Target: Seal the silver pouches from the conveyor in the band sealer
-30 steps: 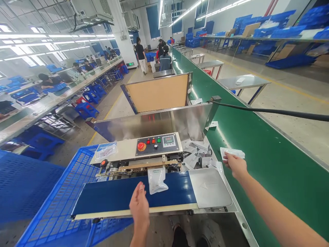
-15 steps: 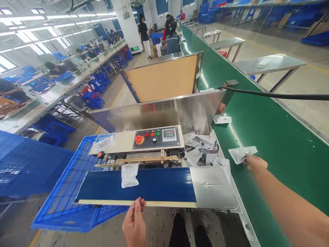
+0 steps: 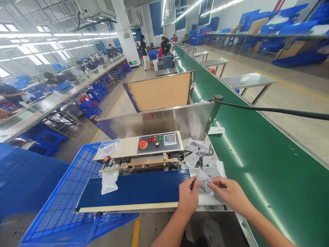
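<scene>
Pinching a small clear bag (image 3: 205,181) from both sides in the head view, the left hand (image 3: 189,196) and right hand (image 3: 230,193) hold it over the metal plate (image 3: 207,199) beside the blue belt (image 3: 146,189). Its film looks light, limp and slippery — probably best gripped near the edges — though its contents are too blurred to judge.

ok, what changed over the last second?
Right hand brought the translucent plastic bag left from over the green conveyor belt to above the silver metal plate; left hand moved right and took hold of the bag's left edge. White plastic pouch travelled left along the flat blue belt. Heap of grey-white printed slips and blue plastic mesh basket stayed put.
</scene>
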The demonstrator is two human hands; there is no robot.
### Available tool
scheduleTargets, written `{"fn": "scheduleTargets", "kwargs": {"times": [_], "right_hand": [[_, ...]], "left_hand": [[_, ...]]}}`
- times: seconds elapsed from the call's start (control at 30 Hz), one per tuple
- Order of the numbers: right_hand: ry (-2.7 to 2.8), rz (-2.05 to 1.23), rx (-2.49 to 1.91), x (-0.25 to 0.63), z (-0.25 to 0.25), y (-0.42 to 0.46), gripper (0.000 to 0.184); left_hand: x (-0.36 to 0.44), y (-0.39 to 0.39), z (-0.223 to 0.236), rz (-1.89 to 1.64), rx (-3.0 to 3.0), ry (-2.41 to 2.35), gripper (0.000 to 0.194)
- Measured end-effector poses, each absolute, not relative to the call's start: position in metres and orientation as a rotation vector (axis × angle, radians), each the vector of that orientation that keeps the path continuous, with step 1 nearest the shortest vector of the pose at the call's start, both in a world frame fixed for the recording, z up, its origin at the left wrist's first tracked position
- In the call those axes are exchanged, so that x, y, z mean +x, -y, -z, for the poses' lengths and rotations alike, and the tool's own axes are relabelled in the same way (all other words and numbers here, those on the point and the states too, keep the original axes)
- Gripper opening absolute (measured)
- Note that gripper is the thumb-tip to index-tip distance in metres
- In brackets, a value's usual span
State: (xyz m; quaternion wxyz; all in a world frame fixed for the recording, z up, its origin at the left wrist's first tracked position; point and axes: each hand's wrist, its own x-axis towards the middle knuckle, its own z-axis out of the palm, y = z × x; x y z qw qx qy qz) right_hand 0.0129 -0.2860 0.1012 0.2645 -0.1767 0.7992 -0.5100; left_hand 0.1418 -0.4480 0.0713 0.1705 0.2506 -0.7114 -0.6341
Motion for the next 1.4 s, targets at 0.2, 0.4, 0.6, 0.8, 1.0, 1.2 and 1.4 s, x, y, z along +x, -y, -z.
{"fn": "scheduleTargets", "kwargs": {"times": [0.2, 0.4, 0.6, 0.8, 1.0, 1.2, 1.4], "right_hand": [[-1.999, 1.586, -0.249, 0.035, -0.073, 0.293, 0.056], [-1.849, 1.732, 0.188, 0.027, -0.057, 0.336, 0.044], [-1.766, 1.669, 0.280, 0.023, -0.068, 0.388, 0.033], [-1.680, 1.586, 0.215, 0.040, -0.063, 0.426, 0.029], [-1.626, 1.524, 0.148, 0.062, -0.067, 0.430, 0.018], [-1.630, 1.632, 0.069, 0.033, -0.066, 0.345, 0.027], [-1.971, 1.781, 0.534, -0.072, -0.037, 0.252, 0.018]], "left_hand": [[0.141, 0.455, -0.052, 1.850, 0.811, 1.929, 0.057], [0.126, 0.477, -0.032, 2.004, 1.206, 1.443, 0.051], [0.132, 0.513, -0.031, 2.044, 1.246, 1.331, 0.056], [0.163, 0.544, -0.038, 1.956, 1.271, 1.316, 0.060], [0.203, 0.579, -0.051, 1.806, 1.366, 1.360, 0.054], [0.259, 0.594, -0.054, 1.422, 1.467, 1.392, 0.042], [0.304, 0.582, -0.051, 1.191, 1.528, 1.425, 0.057]]}}
